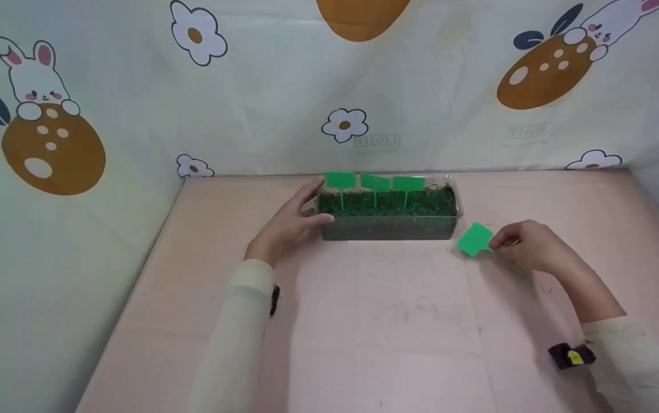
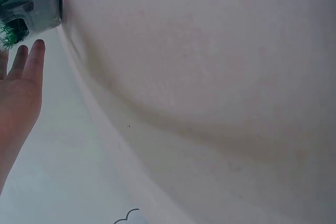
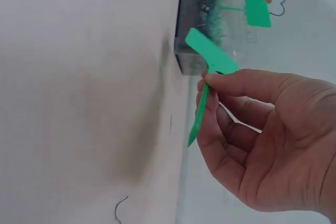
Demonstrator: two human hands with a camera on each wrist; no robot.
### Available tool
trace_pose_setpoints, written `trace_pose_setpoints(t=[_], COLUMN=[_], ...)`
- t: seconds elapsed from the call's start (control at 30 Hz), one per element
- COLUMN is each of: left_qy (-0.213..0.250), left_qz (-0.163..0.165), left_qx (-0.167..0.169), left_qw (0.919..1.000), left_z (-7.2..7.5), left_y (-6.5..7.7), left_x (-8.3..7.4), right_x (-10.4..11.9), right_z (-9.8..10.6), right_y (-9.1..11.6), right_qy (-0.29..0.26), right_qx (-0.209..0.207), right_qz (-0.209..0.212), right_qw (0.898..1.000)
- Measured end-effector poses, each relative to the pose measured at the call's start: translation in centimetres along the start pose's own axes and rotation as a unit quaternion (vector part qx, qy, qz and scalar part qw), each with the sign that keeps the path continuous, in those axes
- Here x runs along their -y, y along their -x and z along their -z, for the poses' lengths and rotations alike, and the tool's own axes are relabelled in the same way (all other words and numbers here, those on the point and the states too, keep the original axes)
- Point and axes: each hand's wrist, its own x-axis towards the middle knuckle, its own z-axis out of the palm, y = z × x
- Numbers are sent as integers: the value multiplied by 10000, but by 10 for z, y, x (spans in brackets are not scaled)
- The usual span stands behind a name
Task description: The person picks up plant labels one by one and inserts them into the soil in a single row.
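A clear plastic planter box (image 1: pixel 389 228) filled with dark soil and green grass stands toward the back of the table. Three green plant labels (image 1: pixel 375 183) stick up from its grass, from the left end to the middle. My left hand (image 1: pixel 289 223) grips the box's left end, thumb over the front corner and fingers toward the back; its other fingers look straight in the left wrist view. To the right of the box, my right hand (image 1: pixel 533 246) pinches another green plant label (image 3: pixel 211 51) by its stem just below the plate. That stem's pointed end slants downward.
The box stands on a pale pink tabletop (image 1: pixel 392 321), close to a patterned cloth backdrop (image 1: pixel 272 103) with rabbits and flowers. A thin dark thread (image 3: pixel 117 209) lies on the surface near the right hand. Dark wrist bands (image 1: pixel 571 356) sit at both sleeves.
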Motion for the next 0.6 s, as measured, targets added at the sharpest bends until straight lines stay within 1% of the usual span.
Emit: trace_pose_setpoints(t=[0.13,0.27,0.43,0.6], left_qy=[-56,-44,-46,8], left_qz=[-47,-71,-91,-63], left_qx=[-3,29,89,85], left_qw=[10000,10000,9999,9999], left_z=[1,1,1,0], left_y=[0,-1,-2,-1], left_x=[0,0,-1,-2], right_x=[4,14,27,41], right_z=[11,20,26,27], right_y=[-1,-4,-10,-20], right_qy=[-312,-572,-753,-1104], right_qx=[-236,-519,-839,-1456], right_qz=[142,259,347,515], right_qw=[9991,9967,9930,9818])
